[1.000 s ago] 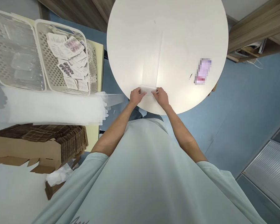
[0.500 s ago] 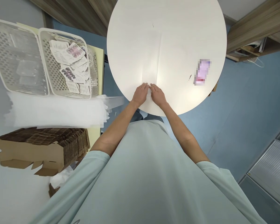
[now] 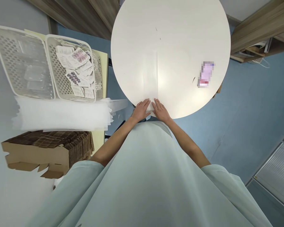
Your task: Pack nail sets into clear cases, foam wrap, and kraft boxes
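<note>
Head view: see-thru strip (image 3: 150, 75), 1 pc, laid to near edge of table (image 3: 182, 37), near end covered by L hand (image 3: 141, 110) & R hand (image 3: 160, 110), fingers outstretched, thumb grip can't be told, flattening or folding step seemingly in hand, even pressure called for next.

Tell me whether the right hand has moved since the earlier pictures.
Yes: judged against the round table, the right hand is now nearer the table's near edge, toward the wearer's body.

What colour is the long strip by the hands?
The long, flat, filmy strip is translucent whitish, clearest in the head view.
</note>
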`<state>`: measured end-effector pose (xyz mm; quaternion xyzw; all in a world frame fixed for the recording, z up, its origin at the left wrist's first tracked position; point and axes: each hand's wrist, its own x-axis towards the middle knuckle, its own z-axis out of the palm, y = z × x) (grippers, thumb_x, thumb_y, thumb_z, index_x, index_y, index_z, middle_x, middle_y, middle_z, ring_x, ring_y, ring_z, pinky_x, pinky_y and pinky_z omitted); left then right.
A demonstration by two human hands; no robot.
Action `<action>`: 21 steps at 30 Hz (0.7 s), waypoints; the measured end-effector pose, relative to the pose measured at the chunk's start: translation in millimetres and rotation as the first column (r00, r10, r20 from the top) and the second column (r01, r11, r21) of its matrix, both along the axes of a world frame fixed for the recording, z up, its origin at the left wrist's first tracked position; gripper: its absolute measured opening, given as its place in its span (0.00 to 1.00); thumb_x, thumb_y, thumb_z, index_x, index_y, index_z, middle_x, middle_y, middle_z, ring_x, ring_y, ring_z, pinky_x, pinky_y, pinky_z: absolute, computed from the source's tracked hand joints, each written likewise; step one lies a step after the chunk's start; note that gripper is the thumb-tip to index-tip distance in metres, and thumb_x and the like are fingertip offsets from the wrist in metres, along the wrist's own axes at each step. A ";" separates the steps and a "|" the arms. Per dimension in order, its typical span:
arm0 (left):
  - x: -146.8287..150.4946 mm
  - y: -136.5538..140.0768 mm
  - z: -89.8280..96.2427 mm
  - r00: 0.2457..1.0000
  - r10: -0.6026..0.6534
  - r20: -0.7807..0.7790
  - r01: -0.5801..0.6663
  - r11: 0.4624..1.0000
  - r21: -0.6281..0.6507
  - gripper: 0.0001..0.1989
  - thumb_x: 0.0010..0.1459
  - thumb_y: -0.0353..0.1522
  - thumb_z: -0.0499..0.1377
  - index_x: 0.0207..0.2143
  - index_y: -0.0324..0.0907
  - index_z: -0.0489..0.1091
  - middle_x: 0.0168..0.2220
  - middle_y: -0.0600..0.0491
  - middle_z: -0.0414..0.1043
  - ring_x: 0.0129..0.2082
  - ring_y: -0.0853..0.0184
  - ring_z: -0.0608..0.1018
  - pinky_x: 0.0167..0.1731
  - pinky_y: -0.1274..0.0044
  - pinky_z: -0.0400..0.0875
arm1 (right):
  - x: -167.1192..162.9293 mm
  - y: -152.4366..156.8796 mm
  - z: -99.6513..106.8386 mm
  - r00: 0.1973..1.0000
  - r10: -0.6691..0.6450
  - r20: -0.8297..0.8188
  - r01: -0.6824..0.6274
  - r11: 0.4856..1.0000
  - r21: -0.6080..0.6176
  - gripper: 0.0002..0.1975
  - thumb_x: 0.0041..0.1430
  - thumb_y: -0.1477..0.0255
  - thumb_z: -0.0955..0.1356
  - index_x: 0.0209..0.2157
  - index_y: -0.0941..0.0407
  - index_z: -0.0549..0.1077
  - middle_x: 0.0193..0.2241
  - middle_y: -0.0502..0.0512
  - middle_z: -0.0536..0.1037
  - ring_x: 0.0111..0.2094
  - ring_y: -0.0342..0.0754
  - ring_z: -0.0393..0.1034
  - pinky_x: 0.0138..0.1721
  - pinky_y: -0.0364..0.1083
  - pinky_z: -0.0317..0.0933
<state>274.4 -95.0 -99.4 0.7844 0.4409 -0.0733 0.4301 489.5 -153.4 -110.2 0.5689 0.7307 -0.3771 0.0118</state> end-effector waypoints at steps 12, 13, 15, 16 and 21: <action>5.2 34.9 -9.5 0.931 0.364 0.027 -0.360 0.927 -0.102 0.19 0.72 0.40 0.63 0.60 0.44 0.80 0.64 0.43 0.82 0.62 0.49 0.83 0.65 0.59 0.78 | 10.7 40.8 -1.8 0.988 -0.150 0.045 0.151 0.989 -0.003 0.38 0.85 0.49 0.50 0.74 0.58 0.71 0.69 0.71 0.79 0.59 0.66 0.83 0.61 0.59 0.77; 6.7 38.9 -11.0 0.917 0.399 0.003 -0.396 0.912 -0.106 0.17 0.72 0.42 0.64 0.56 0.44 0.81 0.60 0.43 0.84 0.59 0.49 0.84 0.62 0.59 0.80 | 9.8 45.8 -2.0 0.984 -0.170 0.046 0.170 0.985 -0.004 0.39 0.85 0.47 0.50 0.74 0.58 0.71 0.66 0.71 0.80 0.58 0.66 0.83 0.59 0.59 0.77; 10.3 45.6 -15.4 0.881 0.466 -0.083 -0.473 0.873 -0.120 0.15 0.70 0.46 0.67 0.48 0.44 0.81 0.49 0.43 0.85 0.51 0.48 0.85 0.54 0.60 0.82 | 8.3 54.6 -4.3 0.977 -0.208 0.040 0.208 0.978 -0.005 0.40 0.84 0.45 0.50 0.74 0.58 0.70 0.64 0.71 0.82 0.57 0.65 0.83 0.57 0.59 0.78; 12.4 48.1 -18.1 0.863 0.490 -0.125 -0.503 0.855 -0.128 0.16 0.70 0.47 0.67 0.45 0.44 0.80 0.44 0.43 0.84 0.48 0.48 0.85 0.51 0.60 0.82 | 7.6 58.6 -6.5 0.972 -0.230 0.035 0.231 0.973 -0.007 0.40 0.84 0.45 0.50 0.74 0.57 0.69 0.63 0.71 0.82 0.56 0.65 0.83 0.56 0.59 0.78; 24.4 52.3 -29.3 0.828 0.532 -0.177 -0.554 0.825 -0.109 0.14 0.70 0.46 0.68 0.45 0.45 0.77 0.42 0.43 0.81 0.49 0.44 0.84 0.52 0.55 0.81 | 5.0 74.8 -22.4 0.919 -0.394 0.004 0.394 0.919 -0.013 0.38 0.83 0.44 0.53 0.74 0.54 0.70 0.63 0.70 0.79 0.50 0.63 0.84 0.53 0.62 0.81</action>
